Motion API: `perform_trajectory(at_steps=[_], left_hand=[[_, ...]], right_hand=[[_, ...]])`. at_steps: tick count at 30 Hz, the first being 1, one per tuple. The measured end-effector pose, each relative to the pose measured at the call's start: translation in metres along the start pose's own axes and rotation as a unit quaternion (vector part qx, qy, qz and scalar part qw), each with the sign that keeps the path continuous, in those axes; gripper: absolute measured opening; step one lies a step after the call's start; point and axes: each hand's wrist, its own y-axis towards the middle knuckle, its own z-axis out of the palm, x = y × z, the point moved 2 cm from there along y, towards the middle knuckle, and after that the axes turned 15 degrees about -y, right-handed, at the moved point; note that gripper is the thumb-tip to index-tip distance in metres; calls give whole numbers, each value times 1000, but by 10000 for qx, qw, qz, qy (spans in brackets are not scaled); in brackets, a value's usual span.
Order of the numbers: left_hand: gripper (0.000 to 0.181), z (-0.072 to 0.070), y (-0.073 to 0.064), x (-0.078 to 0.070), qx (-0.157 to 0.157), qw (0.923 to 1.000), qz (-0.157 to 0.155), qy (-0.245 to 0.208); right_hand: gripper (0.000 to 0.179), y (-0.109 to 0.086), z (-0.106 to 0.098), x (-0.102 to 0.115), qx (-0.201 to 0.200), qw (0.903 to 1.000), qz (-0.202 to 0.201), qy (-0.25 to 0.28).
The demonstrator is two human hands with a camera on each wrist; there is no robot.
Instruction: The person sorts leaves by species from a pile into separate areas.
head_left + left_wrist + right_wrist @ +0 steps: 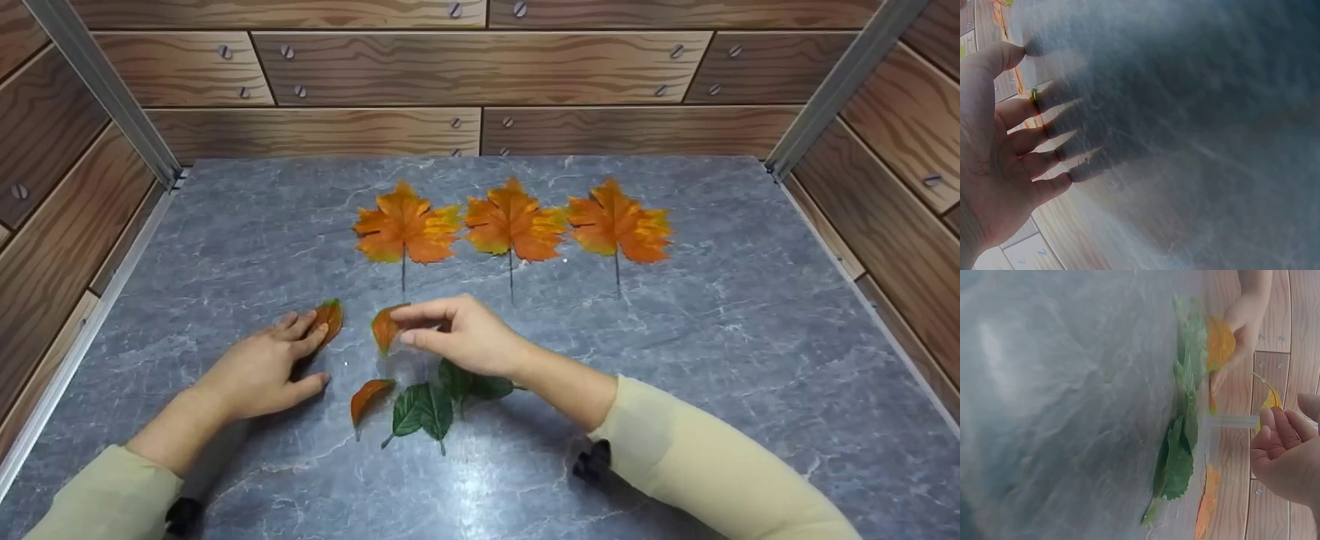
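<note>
My left hand (255,369) rests with its fingers spread on a small orange-green leaf (331,322) on the table, the thumb held away. In the left wrist view only a green edge of that leaf (1034,97) shows by the fingertips. A similar orange leaf (385,331) is pinched at the fingertips of my right hand (472,336), which is raised above the table. The right wrist view shows this leaf (1270,404) partly behind the fingers. Nearer me lie another orange leaf (367,399) and several dark green leaves (424,411), some partly under the right hand.
Three orange maple leaves, left (405,225), middle (512,225) and right (616,225), lie in a row farther back, stems toward me. Wood-patterned panels (480,67) and metal posts (105,90) border the grey marbled table (712,315).
</note>
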Motion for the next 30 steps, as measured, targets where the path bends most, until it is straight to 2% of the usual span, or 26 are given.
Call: perform_trajectory(at_steps=[8,15,30], left_hand=[[71,2,1,1,34,10000,-52,-9],[72,2,2,0,49,9999,-117,-22],[73,1,2,0,46,9999,-111,-14]], right_hand=[[44,25,8,-8,229,9994,98,235],[46,43,12,-14,452,9989,142,-41],[46,57,20,-22,719,9963,419,-195]])
